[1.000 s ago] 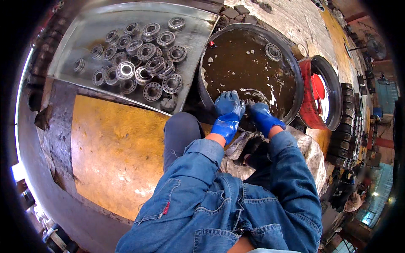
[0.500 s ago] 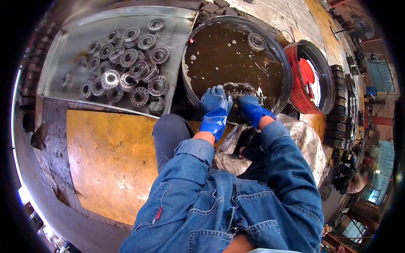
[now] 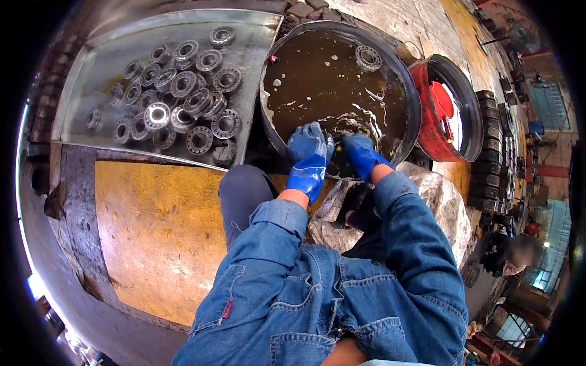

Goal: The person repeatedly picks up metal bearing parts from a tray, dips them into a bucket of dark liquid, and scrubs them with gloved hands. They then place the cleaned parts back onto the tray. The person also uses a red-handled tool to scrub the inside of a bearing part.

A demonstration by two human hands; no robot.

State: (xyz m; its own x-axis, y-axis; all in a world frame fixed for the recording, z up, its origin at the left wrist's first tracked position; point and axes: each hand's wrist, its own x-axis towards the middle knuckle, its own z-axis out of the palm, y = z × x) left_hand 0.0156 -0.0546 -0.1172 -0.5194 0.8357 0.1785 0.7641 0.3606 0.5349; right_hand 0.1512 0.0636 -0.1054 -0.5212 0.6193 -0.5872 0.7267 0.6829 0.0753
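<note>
Liquid (image 3: 311,91) now hides the ring by left hand (image 3: 309,143) and right hand (image 3: 361,152), seemingly dunked; I can't tell their grip.

Metal tray (image 3: 250,67) — steel bearings (image 3: 174,83), some stacked

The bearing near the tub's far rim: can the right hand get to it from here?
Probably yes, with a forward stretch: little but open brown liquid seems to lie between the right hand and that bearing. What the hand may hold is hidden.
</note>
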